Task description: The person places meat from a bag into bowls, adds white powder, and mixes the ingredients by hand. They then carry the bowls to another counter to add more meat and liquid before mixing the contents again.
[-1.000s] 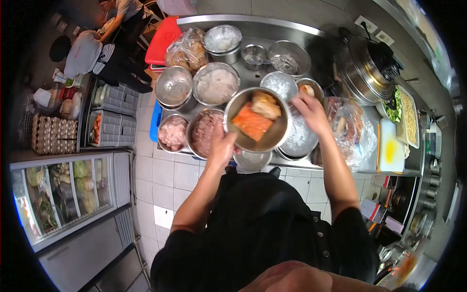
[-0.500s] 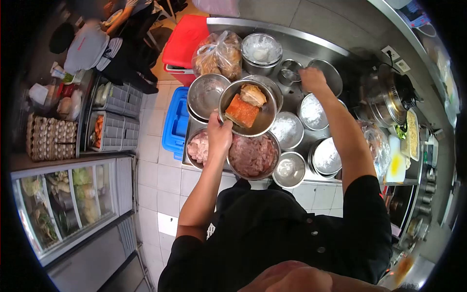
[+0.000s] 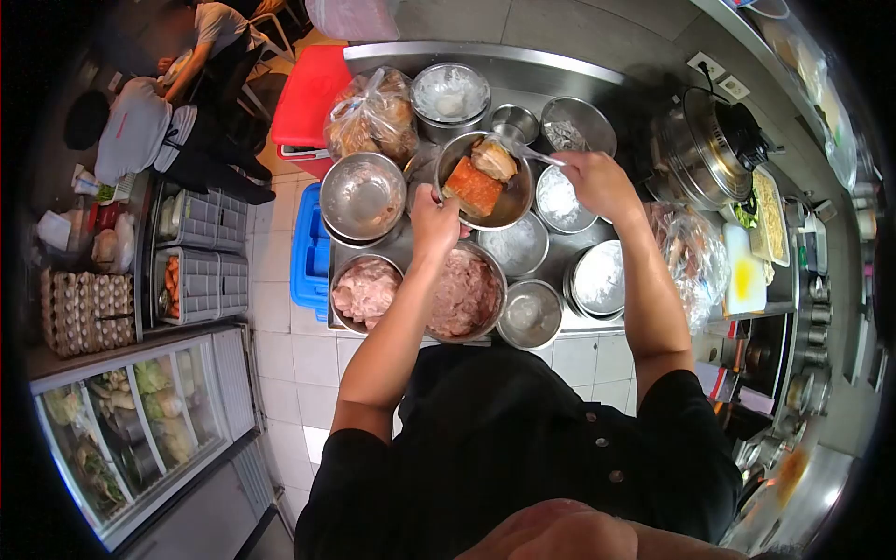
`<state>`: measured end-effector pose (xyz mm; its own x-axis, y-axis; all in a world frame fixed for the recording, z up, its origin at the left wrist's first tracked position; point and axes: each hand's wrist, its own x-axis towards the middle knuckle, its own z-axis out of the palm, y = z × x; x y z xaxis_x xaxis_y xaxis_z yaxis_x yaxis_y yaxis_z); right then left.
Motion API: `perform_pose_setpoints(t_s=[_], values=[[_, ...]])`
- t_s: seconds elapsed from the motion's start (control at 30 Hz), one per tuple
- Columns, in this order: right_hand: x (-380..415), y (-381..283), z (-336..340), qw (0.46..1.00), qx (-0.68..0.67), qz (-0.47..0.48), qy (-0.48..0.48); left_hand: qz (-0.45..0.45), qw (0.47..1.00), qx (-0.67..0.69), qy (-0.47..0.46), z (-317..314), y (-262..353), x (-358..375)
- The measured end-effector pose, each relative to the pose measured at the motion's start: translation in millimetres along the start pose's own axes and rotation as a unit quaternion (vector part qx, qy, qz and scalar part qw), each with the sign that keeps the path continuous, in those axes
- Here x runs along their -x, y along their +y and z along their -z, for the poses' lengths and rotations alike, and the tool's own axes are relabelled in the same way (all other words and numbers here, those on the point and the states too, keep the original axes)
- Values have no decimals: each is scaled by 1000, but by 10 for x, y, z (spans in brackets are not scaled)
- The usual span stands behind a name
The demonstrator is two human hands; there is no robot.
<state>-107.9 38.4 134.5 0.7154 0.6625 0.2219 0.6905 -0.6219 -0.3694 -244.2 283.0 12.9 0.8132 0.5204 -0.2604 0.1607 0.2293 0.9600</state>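
My left hand (image 3: 439,224) grips the rim of a steel bowl (image 3: 513,207), tilted above the counter. Inside lie a slab of roast pork with orange, crisp-looking skin (image 3: 473,187) and a paler piece of cooked meat (image 3: 495,159). Closed around a metal handle, my right hand (image 3: 597,179) holds what looks like a spoon (image 3: 539,155). Its far end is over the bowl's upper rim, close to the paler piece. A small steel pot (image 3: 514,122) stands just behind. Below my left hand are two bowls of raw pink meat, one left (image 3: 367,291) and one right (image 3: 471,297).
Steel bowls with white powder (image 3: 563,201) crowd the counter. A knotted plastic bag of brown food (image 3: 373,117) sits behind, near a red cooler (image 3: 308,98). A blue crate (image 3: 311,252) is left. A large metal appliance (image 3: 705,149) stands right. Two people work far left.
My right hand has come from the small pot toward the held bowl, bringing the spoon over it. The bowl is now lower in the view, and my head view has shifted right.
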Motion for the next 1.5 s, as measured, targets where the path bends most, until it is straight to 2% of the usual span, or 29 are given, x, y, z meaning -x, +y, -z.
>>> perform_pose_setpoints(t_s=[0.1, 0.17, 0.23, 0.27, 0.3, 0.43, 0.47, 0.5, 0.57, 0.63, 0.7, 0.77, 0.87, 0.93, 0.97, 1.0, 1.07, 1.1, 1.13, 1.2, 1.23, 1.27, 1.3, 1.33, 1.37, 1.4, 1.43, 1.47, 1.5], values=[[209, -115, 294, 997, 40, -15, -57, 11, 999, -38, 20, -43, -103, 33], [311, -274, 524, 993, -26, -92, -68, 27, 999, -27, 23, -62, -130, 77], [357, -295, 277, 999, 14, 27, -26, 25, 999, -15, 14, -104, -166, 129], [368, -368, 116, 994, 76, 46, -61, 24, 1000, -15, 12, -154, -148, 184], [385, -442, -37, 990, 67, 100, -67, 23, 1000, 1, 21, -201, -101, 245], [621, -357, -120, 995, 47, 47, -70, 28, 997, 19, 66, -126, -140, 393], [633, -280, -33, 997, 6, 27, -76, 36, 995, 36, 84, -87, -158, 447], [610, -313, 121, 994, -67, -46, -79, 37, 995, 32, 86, -38, -145, 510], [487, -39, 68, 999, -31, -19, 10, 48, 993, 33, 104, 94, -132, 623], [110, 115, -32, 995, 1, -94, 17, 42, 993, 36, 105, 228, -243, 675], [-290, 477, -377, 994, 77, -74, 22, 20, 991, 53, 120, 301, -322, 745], [-592, 748, -614, 995, 41, -89, -29, 13, 988, 87, 124, 209, -84, 927], [-439, 794, -579, 995, 16, -94, 16, 19, 990, 107, 95, 162, -131, 980], [-73, 533, -262, 991, -90, -100, 15, 30, 994, 87, 62, 18, 6, 1046], [162, 465, -139, 955, -240, -164, -64, 29, 994, 88, 62, -109, 53, 1064], [447, 446, -20, 886, -382, -221, -144, 30, 997, 73, 13, -282, 91, 1077], [998, 507, 167, 862, -432, -250, -89, 47, 996, 52, -60, -769, 233, 1179], [1259, 759, 178, 856, -457, -240, -20, 61, 993, 46, -87, -1100, 367, 1279], [1505, 852, 400, 849, -437, -295, 33, 41, 990, -6, -137, -1408, 550, 1415], [2037, 1062, 882, 843, -378, -356, 140, 14, 961, 15, -277, -1994, 496, 1509], [2386, 1415, 1071, 829, -429, -330, 145, 17, 940, 21, -339, -2243, 581, 1590], [2636, 1495, 1273, 787, -429, -381, 226, 16, 909, 86, -407, -2437, 553, 1674], [2792, 1464, 1450, 767, -419, -386, 297, -37, 896, 78, -436, -2582, 546, 1746], [3412, 2205, 1457, 737, -450, -384, 328, -97, 890, 38, -443, -2631, 535, 1776], [3763, 2476, 1492, 737, -409, -402, 357, -157, 882, -4, -445, -2644, 528, 1788], [4113, 2740, 1529, 735, -367, -421, 385, -151, 886, -4, -438, -2600, 460, 1764], [4354, 2908, 1541, 660, -365, -493, 433, -146, 891, -5, -430, -2523, 358, 1731], [4837, 3419, 1445, 664, -387, -459, 446, -133, 913, -6, -385, -2401, 293, 1712], [5013, 3582, 1348, 643, -350, -481, 483, -162, 923, -85, -338, -2228, 246, 1651]])
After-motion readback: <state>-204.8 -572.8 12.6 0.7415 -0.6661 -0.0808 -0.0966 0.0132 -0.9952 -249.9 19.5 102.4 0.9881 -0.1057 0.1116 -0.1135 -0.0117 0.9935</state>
